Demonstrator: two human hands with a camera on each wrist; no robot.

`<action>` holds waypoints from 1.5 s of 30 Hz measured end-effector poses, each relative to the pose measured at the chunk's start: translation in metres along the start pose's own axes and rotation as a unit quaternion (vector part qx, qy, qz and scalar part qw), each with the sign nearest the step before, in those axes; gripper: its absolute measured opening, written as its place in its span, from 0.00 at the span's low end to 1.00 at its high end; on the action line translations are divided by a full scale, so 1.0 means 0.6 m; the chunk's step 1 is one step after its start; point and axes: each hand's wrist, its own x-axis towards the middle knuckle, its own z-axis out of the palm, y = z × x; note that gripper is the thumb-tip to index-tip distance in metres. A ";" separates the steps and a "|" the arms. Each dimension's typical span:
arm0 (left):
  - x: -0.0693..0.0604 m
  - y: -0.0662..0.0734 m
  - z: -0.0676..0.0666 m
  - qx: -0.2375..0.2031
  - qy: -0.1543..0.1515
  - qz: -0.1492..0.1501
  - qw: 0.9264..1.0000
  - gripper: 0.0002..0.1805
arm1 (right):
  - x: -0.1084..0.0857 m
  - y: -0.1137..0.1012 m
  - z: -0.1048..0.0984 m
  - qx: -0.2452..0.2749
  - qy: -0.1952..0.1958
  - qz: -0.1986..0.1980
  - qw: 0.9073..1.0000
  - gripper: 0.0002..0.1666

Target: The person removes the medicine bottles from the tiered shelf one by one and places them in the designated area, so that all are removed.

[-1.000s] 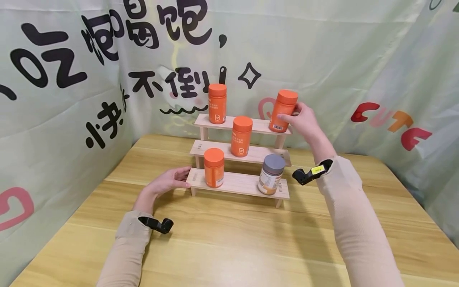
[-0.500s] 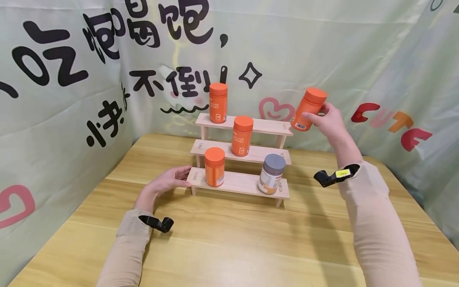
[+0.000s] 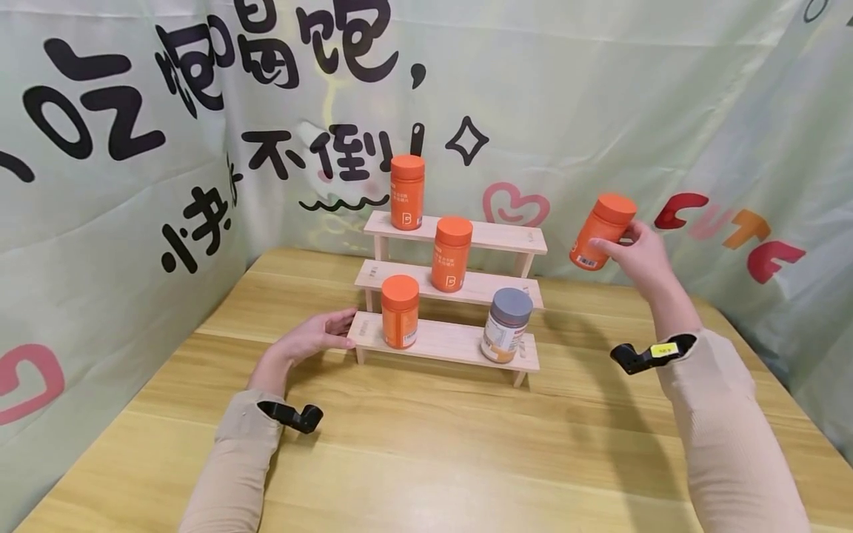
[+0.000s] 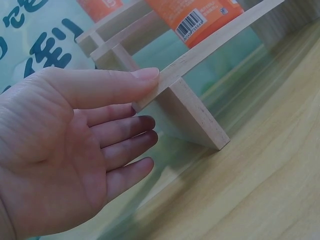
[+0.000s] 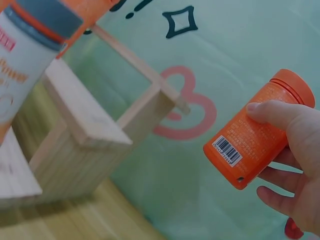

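With my right hand (image 3: 643, 255) gripping the tilted orange bottle (image 3: 602, 228), I should hold clear of the three-tier wooden rack (image 3: 449, 340), steadying its left end with my straight-fingered left hand (image 3: 313, 338).

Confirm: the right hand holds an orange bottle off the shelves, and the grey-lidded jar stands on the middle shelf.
No: the head view shows the grey-lidded jar on the bottom shelf. The right hand does hold an orange bottle off the shelves.
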 end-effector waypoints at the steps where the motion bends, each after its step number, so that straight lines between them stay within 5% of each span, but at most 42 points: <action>1: 0.000 0.000 0.000 0.000 0.000 0.000 1.000 0.44 | -0.002 0.006 0.000 -0.001 0.000 0.001 1.000 0.43; 22: 0.003 -0.001 -0.001 -0.025 0.003 -0.004 1.000 0.46 | -0.051 0.132 0.045 -0.020 0.019 0.027 0.999 0.39; 45: 0.002 0.000 0.000 -0.029 0.004 -0.010 1.000 0.45 | -0.066 0.187 0.081 -0.021 0.014 0.056 0.998 0.37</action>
